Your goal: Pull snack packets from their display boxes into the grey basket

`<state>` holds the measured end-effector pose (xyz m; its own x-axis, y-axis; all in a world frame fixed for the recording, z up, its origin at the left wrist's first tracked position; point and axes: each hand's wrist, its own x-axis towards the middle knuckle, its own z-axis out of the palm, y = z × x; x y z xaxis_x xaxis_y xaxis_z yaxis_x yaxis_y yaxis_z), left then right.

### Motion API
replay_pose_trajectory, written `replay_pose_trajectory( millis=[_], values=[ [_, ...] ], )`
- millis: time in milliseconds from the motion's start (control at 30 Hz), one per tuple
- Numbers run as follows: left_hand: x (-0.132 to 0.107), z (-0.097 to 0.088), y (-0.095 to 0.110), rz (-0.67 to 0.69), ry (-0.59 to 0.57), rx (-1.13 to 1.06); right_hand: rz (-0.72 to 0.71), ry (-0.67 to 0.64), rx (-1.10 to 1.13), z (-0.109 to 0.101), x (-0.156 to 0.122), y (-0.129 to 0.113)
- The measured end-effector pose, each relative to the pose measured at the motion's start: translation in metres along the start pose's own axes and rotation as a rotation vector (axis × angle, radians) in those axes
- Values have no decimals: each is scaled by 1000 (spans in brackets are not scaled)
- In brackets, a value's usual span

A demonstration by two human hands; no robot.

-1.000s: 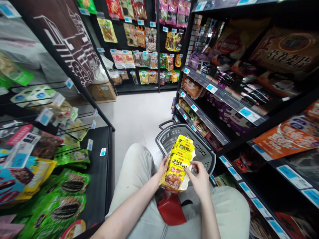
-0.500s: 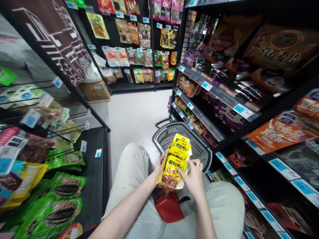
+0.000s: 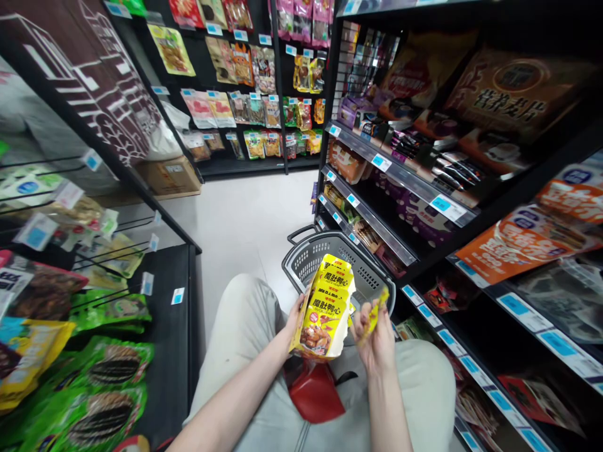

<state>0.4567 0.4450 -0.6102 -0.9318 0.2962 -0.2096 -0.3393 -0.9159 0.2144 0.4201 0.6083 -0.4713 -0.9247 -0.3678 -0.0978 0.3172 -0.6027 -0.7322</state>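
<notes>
My left hand grips the left side of a yellow snack box printed "DUCK HEART". The box is tilted over my lap, and an uneven white edge shows along its right side. To the right of it, my right hand pinches a thin yellow piece, seen nearly edge-on; whether it is a small packet or a bit of card I cannot tell. Beyond both hands a grey shopping basket with perforated walls stands on the floor. A red item lies between my legs.
Shelving with price tags and packaged food runs along my right. On the left, green snack bags lie on a black shelf. A cardboard box sits on the floor ahead, near a rack of hanging snacks.
My right hand has moved from the box's right side, outward to the right, and now holds up the thin yellow piece. My left hand still grips the box. The view has shifted slightly.
</notes>
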Motion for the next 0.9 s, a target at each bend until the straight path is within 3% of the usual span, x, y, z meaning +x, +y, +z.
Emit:
replay_pose_trajectory(
  millis=[133, 233, 533, 900],
  values=[
    [0, -2, 1, -24, 9, -7, 84, -100, 242, -4, -4, 1],
    [0, -2, 0, -16, 17, -7, 111, -118, 304, -9, -4, 3],
    [0, -1, -2, -15, 117, -31, 63, -151, 230, -8, -2, 1],
    [-1, -4, -1, -21, 28, -15, 48, -156, 271, -8, 0, -3]
  ],
)
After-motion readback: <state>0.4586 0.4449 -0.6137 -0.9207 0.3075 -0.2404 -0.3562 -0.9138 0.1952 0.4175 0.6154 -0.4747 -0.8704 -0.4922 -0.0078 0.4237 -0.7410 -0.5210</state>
